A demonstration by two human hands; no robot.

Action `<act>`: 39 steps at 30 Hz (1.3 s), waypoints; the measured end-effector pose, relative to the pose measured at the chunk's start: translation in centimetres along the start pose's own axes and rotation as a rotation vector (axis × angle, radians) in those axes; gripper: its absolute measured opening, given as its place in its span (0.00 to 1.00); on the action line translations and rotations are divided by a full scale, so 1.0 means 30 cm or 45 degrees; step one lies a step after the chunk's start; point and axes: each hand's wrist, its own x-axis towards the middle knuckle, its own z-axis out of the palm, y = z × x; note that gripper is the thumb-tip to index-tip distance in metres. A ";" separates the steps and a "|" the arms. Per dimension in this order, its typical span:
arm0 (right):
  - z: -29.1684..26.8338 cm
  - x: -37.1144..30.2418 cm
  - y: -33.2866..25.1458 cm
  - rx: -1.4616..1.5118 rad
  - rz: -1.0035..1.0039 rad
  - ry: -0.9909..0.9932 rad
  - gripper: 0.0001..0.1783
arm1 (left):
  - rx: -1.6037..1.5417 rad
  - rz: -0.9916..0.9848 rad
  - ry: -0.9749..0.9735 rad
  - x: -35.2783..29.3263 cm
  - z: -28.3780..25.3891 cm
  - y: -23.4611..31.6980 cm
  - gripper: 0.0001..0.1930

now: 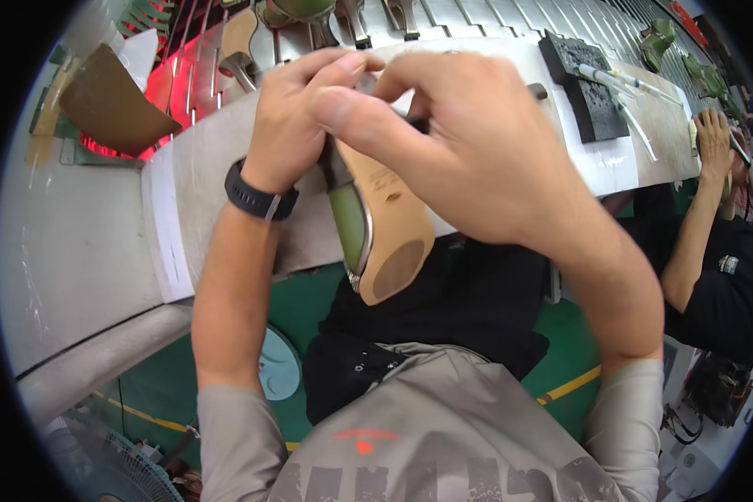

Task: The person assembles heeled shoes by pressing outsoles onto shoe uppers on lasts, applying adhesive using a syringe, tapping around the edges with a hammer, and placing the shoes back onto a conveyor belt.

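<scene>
A green shoe with a tan sole hangs at the table's front edge, its sole toward me and its toe pointing down. My left hand is closed around the heel end, which is mostly hidden. My right hand is closed above the sole, its thumb stretched across to the left fingers. What its curled fingers hold is hidden. The dark end of a rod or handle shows just past my right knuckles; I cannot tell whether I grip it.
Several shoes, one with a tan sole, sit on the metal slats behind the table. At right, a black block lies beside thin white brushes or sticks. A brown curved sheet stands at left. A co-worker's hand is far right.
</scene>
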 end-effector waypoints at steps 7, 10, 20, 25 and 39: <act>0.067 0.013 0.099 -0.384 -0.019 0.048 0.18 | 0.029 0.117 -0.012 0.033 0.072 -0.042 0.25; 0.077 0.010 0.114 -0.339 0.055 0.095 0.16 | -0.145 0.010 -0.089 0.031 0.096 -0.046 0.22; 0.145 -0.112 0.208 0.603 0.209 0.093 0.26 | -0.112 -0.057 -0.073 0.006 0.054 -0.029 0.18; 0.171 -0.023 0.211 0.780 0.451 -0.213 0.22 | -0.196 -0.136 0.063 -0.021 0.067 0.001 0.15; 0.172 -0.093 0.234 1.159 0.519 -0.339 0.22 | -0.185 -0.037 0.205 -0.019 0.104 -0.047 0.14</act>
